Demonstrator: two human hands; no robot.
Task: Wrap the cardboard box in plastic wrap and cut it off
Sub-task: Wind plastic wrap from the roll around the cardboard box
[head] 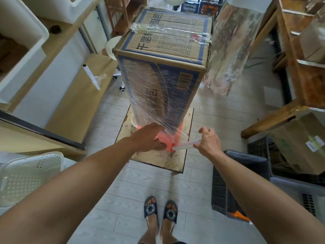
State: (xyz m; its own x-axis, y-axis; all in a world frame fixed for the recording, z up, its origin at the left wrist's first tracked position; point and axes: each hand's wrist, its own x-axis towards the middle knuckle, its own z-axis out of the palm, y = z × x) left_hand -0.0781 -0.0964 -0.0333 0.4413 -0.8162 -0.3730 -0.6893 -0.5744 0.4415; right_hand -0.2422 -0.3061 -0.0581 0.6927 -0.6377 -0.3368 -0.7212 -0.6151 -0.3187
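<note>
A tall cardboard box (163,41) with blue print stands upright on an orange stool (164,140), its near face covered in clear plastic wrap (158,95). A band of wrap also crosses its top. My right hand (207,140) grips the plastic wrap roll (184,145) low at the box's near right corner, with film stretched from the roll up to the box. My left hand (149,136) presses on the gathered film at the box's bottom edge, fingers curled into it.
The stool rests on a stained board (158,159) on the tiled floor. A second wrap roll (91,76) lies on the left bench. White baskets (29,176) sit lower left, black crates (246,182) lower right, wooden shelves (299,67) on the right. My sandalled feet (160,210) stand just behind.
</note>
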